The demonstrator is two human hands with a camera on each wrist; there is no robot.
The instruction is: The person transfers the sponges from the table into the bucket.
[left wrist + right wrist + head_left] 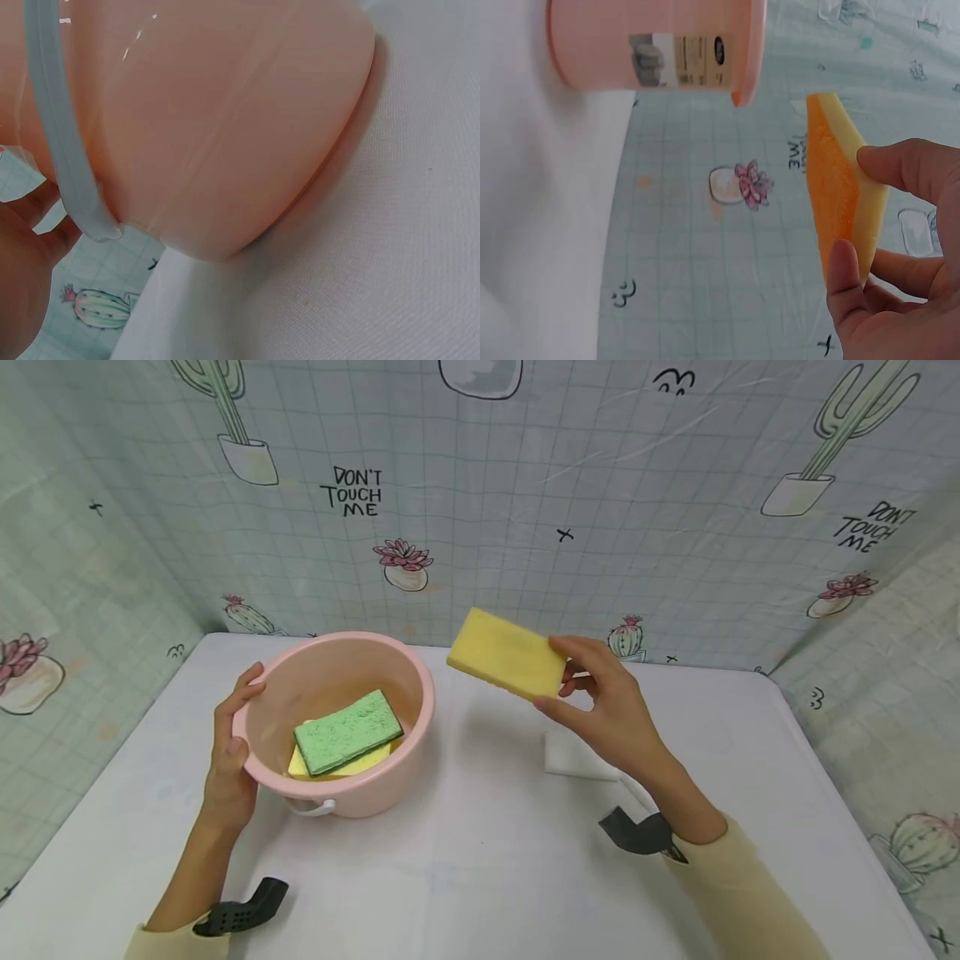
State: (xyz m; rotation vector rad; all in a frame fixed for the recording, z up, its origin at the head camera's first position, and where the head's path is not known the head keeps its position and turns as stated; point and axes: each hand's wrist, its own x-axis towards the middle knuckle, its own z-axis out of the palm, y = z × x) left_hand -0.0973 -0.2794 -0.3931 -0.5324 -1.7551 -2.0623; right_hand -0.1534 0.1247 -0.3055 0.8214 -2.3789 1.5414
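On the left, the left hand point(227, 768) is partly closed, its fingers bent over the rim of a round, pink plastic bucket point(386, 789) standing near the far left corner of the tabletop point(480, 877). The bucket looks light and fairly stiff, its smooth wall perhaps slippery; the rim gives the surest hold, and the white plastic handle point(311, 808) hangs at the near side.

Inside, a rectangular green sponge with a dark underside point(348, 731) lies across a yellow sponge point(363, 763); both should be light, best lifted by the long edges.

Right of the bucket, above the tabletop toward its far edge, is a rectangular yellow sponge with an orange face point(510, 653). The right hand point(613, 714) pinches its right end between thumb and fingers, the rest of it free. It should weigh little, give under pressure and not break, so a gentle pinch should do.

Below that hand, a flat white piece point(577, 756) lies on the tabletop, its material unclear.
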